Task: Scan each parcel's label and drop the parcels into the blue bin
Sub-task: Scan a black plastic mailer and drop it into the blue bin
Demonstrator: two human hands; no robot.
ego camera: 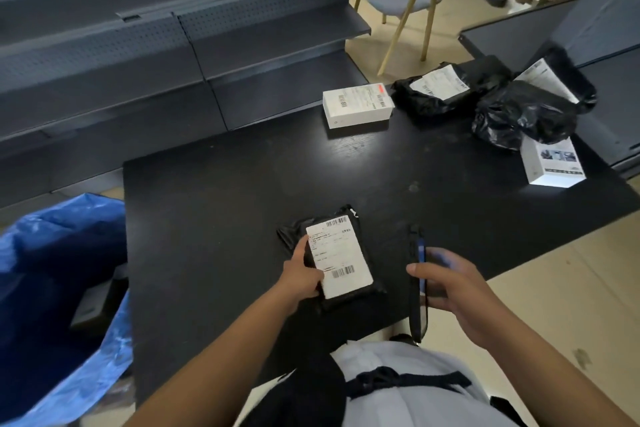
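Parcel (337, 258) label-up on black table (225, 201), left hand (302, 276) gripping its edge, right hand (450, 282) clasping phone scanner (417, 282)

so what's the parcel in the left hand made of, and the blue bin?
Parcel: looks like black plastic mailer film, slightly glossy and wrinkled at the edges, with a matte white paper label. Blue bin: seems to be thin crinkled plastic sheeting, shiny in its folds; possibly woven, can't tell.

left hand (302, 276) fingers curled gripping, right hand (453, 284) fingers curled holding
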